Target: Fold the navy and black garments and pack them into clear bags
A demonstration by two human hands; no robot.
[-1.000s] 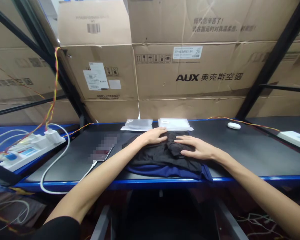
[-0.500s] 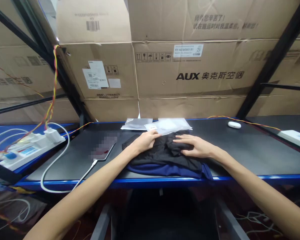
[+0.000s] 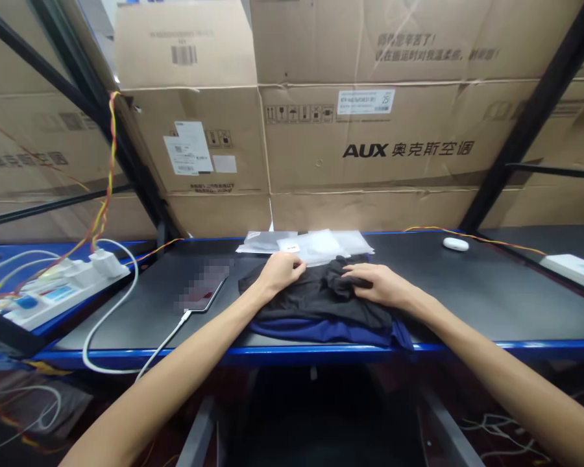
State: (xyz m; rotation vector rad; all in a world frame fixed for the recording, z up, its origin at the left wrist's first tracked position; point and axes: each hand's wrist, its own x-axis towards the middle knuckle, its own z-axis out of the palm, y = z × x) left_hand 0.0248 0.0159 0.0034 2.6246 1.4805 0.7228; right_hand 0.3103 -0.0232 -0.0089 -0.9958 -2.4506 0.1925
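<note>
A crumpled black cloth garment (image 3: 311,295) lies on the table near its front edge, on top of a dark blue cloth (image 3: 321,329) whose lower edge sticks out toward me. My left hand (image 3: 279,272) is at the far left part of the black garment, its fingers curled in and pinching the fabric. On the right, my right hand (image 3: 382,284) is closed around a raised bunch of the same garment, thumb below and fingers on top. Just beyond both hands, translucent plastic bags (image 3: 324,246) lie flat, one bearing a small white label.
A phone (image 3: 204,292) with a white charging cable (image 3: 135,285) lies left on the black tabletop (image 3: 491,285). Power strips (image 3: 63,292) stand at the left, another at the far right. A white earbud case (image 3: 455,244) sits back right. Large cardboard boxes (image 3: 370,175) wall the back.
My left fingers have curled in tighter, away from the plastic bag. My right hand has closed further on the bunched black fabric and lifted it slightly.
</note>
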